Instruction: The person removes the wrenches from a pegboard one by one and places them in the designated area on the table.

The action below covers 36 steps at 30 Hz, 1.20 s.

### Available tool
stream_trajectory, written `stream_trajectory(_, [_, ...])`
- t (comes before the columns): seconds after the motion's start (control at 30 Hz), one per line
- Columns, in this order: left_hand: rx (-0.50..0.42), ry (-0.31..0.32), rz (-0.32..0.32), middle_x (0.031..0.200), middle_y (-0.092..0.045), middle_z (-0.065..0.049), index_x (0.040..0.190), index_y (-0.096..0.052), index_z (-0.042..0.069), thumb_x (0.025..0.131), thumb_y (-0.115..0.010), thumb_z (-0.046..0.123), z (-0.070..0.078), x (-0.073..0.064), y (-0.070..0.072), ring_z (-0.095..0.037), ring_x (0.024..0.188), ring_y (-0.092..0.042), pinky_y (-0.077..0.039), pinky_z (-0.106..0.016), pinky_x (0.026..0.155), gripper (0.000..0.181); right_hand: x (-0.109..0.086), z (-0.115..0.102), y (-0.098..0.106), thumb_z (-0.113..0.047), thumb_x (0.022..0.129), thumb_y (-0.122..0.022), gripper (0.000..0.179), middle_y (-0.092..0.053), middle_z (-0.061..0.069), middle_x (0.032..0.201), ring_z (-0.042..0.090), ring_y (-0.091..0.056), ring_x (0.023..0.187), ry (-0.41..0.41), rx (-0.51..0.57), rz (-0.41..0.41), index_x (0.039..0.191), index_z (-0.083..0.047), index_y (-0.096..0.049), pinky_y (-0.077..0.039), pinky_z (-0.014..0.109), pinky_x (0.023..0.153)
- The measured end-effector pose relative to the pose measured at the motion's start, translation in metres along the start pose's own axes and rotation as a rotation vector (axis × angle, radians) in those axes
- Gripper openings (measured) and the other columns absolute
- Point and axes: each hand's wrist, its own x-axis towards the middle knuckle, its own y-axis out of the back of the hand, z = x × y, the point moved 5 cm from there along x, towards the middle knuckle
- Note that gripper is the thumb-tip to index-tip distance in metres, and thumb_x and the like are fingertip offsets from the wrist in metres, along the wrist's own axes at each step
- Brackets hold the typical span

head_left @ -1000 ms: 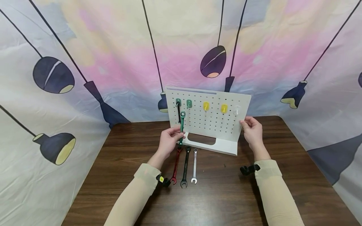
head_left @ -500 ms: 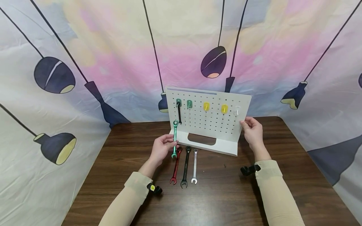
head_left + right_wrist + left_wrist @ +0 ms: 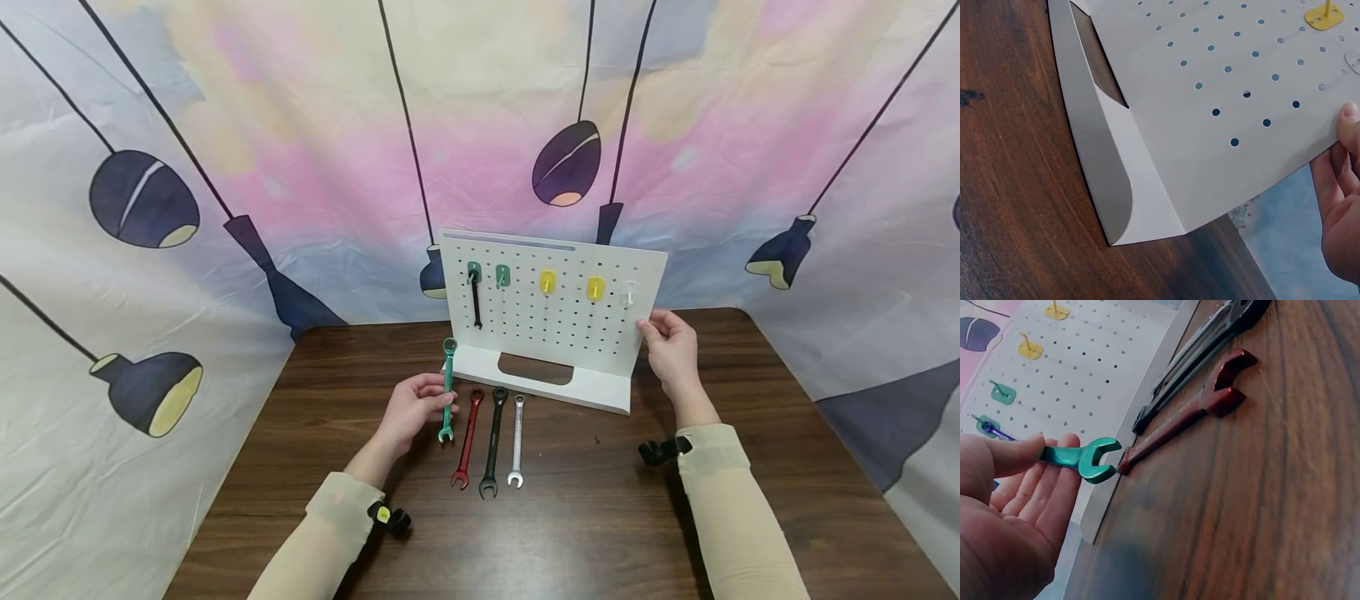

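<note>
My left hand [image 3: 411, 408] pinches a green wrench [image 3: 448, 379] between thumb and fingers, its ring end up and its open end [image 3: 1096, 461] down. It is held just left of a red wrench [image 3: 468, 440] lying on the table. Beside that lie a black wrench [image 3: 492, 442] and a silver wrench [image 3: 517, 442]. My right hand [image 3: 672, 350] grips the right edge of a white pegboard [image 3: 525, 321], thumb in front and fingers behind. A small dark wrench [image 3: 476, 302] hangs from the leftmost green hook [image 3: 474, 271].
Other hooks on the board are green [image 3: 502, 277], yellow [image 3: 547, 282], yellow [image 3: 596, 288] and clear [image 3: 629, 293], with nothing hanging on them. The wooden table [image 3: 577, 517] ends at the back against a printed curtain [image 3: 337, 167].
My left hand has carried the green wrench away from the pegboard, down and to the left, toward the near side. My right hand has stayed on the board's edge.
</note>
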Motion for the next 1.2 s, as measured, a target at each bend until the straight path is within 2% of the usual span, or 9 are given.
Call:
stream_trajectory(0.13, [0.033,0.033,0.025,0.111,-0.075,-0.025,0.132,-0.063,-0.011,0.101,-0.072,0.001,-0.004,-0.005,0.006,-0.033,0.095,-0.079,-0.065,-0.034,0.077,0.034,0.001,0.002,0.0,-0.013,0.106,-0.069,0.03,-0.073,-0.008,0.098,0.002,-0.066,0.093,-0.004,-0.001,0.003,0.126,0.009,-0.067,-0.055,0.015,0.084])
stream_trajectory(0.33, [0.069,0.061,0.072,0.1,-0.078,-0.013,0.124,-0.069,-0.005,0.098,-0.076,0.001,-0.007,-0.008,0.011,-0.023,0.089,-0.077,-0.064,-0.032,0.078,0.028,0.002,0.003,0.001,-0.014,0.107,-0.068,0.029,-0.069,-0.015,0.094,0.003,-0.066,0.094,0.001,-0.013,0.001,0.125,0.008,-0.067,-0.055,0.015,0.085])
stream_trajectory(0.5, [0.082,0.081,0.042,0.099,-0.078,-0.012,0.124,-0.068,-0.007,0.097,-0.076,-0.001,-0.008,-0.012,0.01,-0.022,0.087,-0.077,-0.064,-0.033,0.078,0.029,0.002,0.003,0.0,-0.013,0.107,-0.068,0.028,-0.069,-0.016,0.094,0.003,-0.066,0.094,-0.004,-0.012,-0.001,0.126,0.009,-0.067,-0.054,0.014,0.085])
stream_trajectory(0.7, [0.106,0.101,0.015,0.099,-0.078,-0.013,0.126,-0.066,-0.009,0.097,-0.076,0.0,-0.01,-0.017,0.009,-0.022,0.086,-0.078,-0.065,-0.034,0.076,0.031,0.002,0.002,0.001,-0.014,0.107,-0.068,0.028,-0.072,-0.007,0.099,0.003,-0.066,0.093,-0.007,-0.011,0.003,0.125,0.008,-0.067,-0.054,0.014,0.083])
stream_trajectory(0.93, [0.141,0.142,0.01,0.097,-0.078,-0.011,0.126,-0.066,-0.009,0.096,-0.078,0.001,-0.01,-0.021,0.005,-0.023,0.085,-0.077,-0.065,-0.039,0.078,0.033,0.002,0.002,0.002,-0.014,0.107,-0.068,0.03,-0.069,-0.016,0.094,0.003,-0.066,0.094,-0.011,-0.009,0.001,0.127,0.009,-0.067,-0.054,0.013,0.083])
stream_trajectory(1.2, [0.182,0.178,0.003,0.096,-0.078,-0.013,0.119,-0.07,-0.009,0.094,-0.079,-0.001,-0.018,-0.025,0.005,-0.02,0.083,-0.075,-0.065,-0.038,0.075,0.028,0.002,0.003,0.001,-0.015,0.107,-0.068,0.031,-0.069,-0.015,0.095,0.003,-0.066,0.094,-0.021,-0.012,0.0,0.127,0.009,-0.067,-0.055,0.015,0.084])
